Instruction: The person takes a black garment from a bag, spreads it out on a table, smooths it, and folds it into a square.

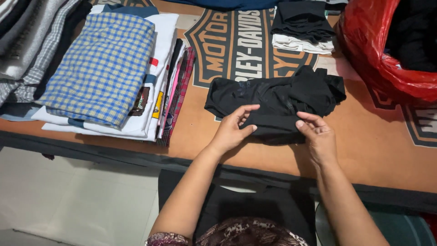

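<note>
A crumpled black garment (277, 98) lies on an orange cloth (218, 132) that covers the surface in front of me. My left hand (233, 130) grips the garment's near edge between thumb and fingers. At that same near edge, to the right, my right hand (318, 136) pinches the fabric with thumb and fingertips. Both forearms reach in from the bottom of the view.
A stack of folded clothes (107, 68) topped by a blue-and-yellow checked shirt sits at left, with grey folded items (27, 41) beyond it. A small black-and-white folded pile (302, 27) lies at the back. A red plastic bag (387, 50) holding dark clothes stands at right.
</note>
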